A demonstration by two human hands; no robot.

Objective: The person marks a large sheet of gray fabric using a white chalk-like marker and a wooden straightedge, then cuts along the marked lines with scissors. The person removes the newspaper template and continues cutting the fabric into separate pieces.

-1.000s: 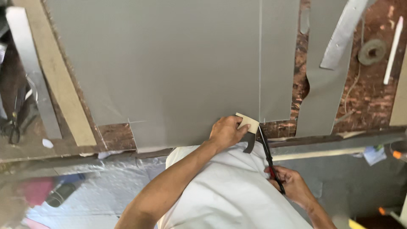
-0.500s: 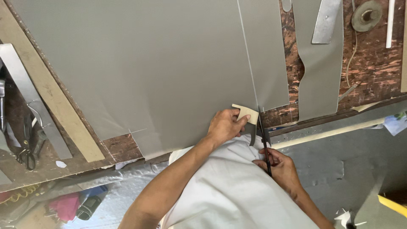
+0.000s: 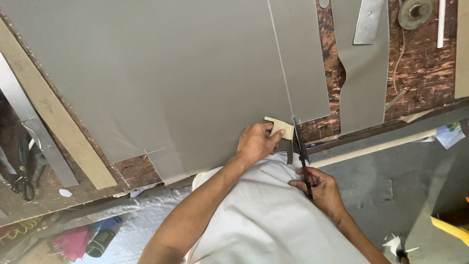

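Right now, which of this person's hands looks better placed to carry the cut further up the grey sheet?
The right hand, probably: it grips the scissors, blades already at the grey sheet edge. The left hand holds a small cream card flat on the sheet.

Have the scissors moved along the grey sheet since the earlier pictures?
Cannot tell. The camera itself shifts between pictures. The scissors are at the near edge of the grey sheet, beside the small beige card, much as before.
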